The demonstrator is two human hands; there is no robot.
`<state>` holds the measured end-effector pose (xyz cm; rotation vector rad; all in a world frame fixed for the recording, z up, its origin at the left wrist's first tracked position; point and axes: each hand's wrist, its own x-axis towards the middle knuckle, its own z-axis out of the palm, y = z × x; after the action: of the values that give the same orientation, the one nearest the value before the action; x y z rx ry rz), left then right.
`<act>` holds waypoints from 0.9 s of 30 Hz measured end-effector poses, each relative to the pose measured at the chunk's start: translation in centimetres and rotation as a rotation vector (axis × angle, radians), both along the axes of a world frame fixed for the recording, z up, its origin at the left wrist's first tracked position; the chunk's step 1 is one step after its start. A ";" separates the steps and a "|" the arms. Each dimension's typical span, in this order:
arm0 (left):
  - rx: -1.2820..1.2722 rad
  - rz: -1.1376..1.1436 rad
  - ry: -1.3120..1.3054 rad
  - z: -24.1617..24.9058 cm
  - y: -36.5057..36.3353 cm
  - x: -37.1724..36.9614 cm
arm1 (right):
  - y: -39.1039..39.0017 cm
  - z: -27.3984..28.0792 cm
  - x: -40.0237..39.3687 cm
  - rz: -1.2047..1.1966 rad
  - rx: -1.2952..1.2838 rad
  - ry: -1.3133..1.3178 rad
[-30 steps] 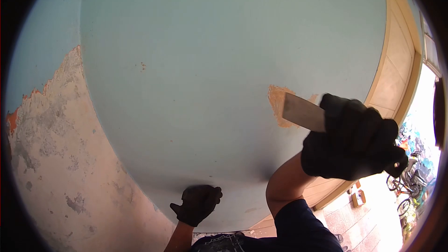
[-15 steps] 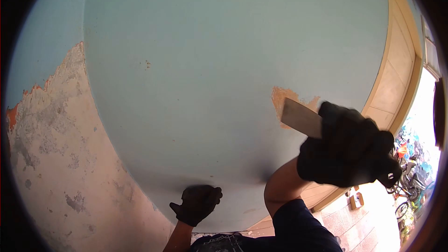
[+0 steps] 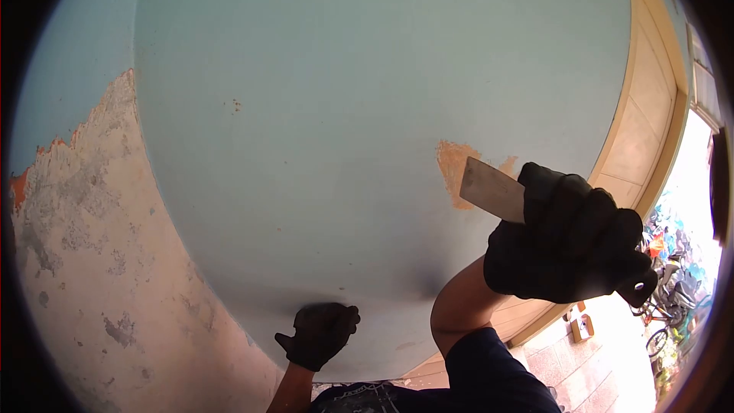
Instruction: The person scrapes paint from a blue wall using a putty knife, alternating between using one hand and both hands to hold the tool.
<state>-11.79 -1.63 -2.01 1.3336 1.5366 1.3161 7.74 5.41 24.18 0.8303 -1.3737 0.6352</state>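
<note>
My right hand [image 3: 566, 237], in a black glove, is closed around a putty knife. Its flat metal blade [image 3: 493, 190] points left and overlaps a bare orange-tan patch [image 3: 454, 168] in the pale blue-green wall [image 3: 344, 107]. The holed end of the handle [image 3: 641, 287] shows below the fist. At the lower middle, my left hand [image 3: 321, 335], also gloved in black, is by the wall with its thumb out to the left and nothing visible in it. Its fingers are partly foreshortened.
On the left, an adjoining wall [image 3: 99, 260] has lost much of its paint, with a ragged edge. A tan door frame [image 3: 650, 160] borders the right. Beyond it are a small box [image 3: 582, 328] on the tiled floor [image 3: 562, 371] and bicycles [image 3: 669, 306].
The view has shifted slightly. The blade sits a little farther right relative to the bare patch; my left hand keeps nearly the same pose.
</note>
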 end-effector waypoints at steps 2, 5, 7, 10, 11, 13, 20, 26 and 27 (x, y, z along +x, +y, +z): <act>0.155 0.012 -0.006 -1.5 0.3 0.1 | 0.4 0.0 -0.2 -0.018 -0.006 0.012; 0.079 0.009 -0.024 -0.1 -0.3 0.2 | 1.6 0.2 -1.4 0.076 -0.016 0.013; 0.041 0.018 -0.027 0.7 -0.4 0.2 | 1.6 0.5 -1.5 0.140 0.002 0.037; 0.042 0.030 -0.066 -0.2 -0.4 0.5 | 2.3 0.6 -1.9 0.093 -0.004 -0.011; 0.063 0.018 -0.141 -0.6 -0.2 0.5 | 2.1 0.5 -1.6 0.002 -0.067 -0.002; 0.075 0.025 -0.133 -0.3 -0.2 0.4 | 0.3 0.4 -0.3 0.055 -0.013 0.043; 0.049 0.001 -0.140 -0.7 -0.1 0.3 | 0.8 0.3 -1.6 0.061 -0.082 0.081; 0.023 0.013 -0.128 0.8 -0.8 0.7 | 1.2 -0.1 -2.2 -0.032 -0.114 0.044; -0.047 0.035 -0.059 2.0 -0.9 0.7 | 0.6 -0.4 -1.8 0.176 -0.100 0.103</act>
<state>-11.07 -2.57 -0.05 1.2333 1.5468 1.3216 5.99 5.99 23.76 0.8973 -1.1744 0.7802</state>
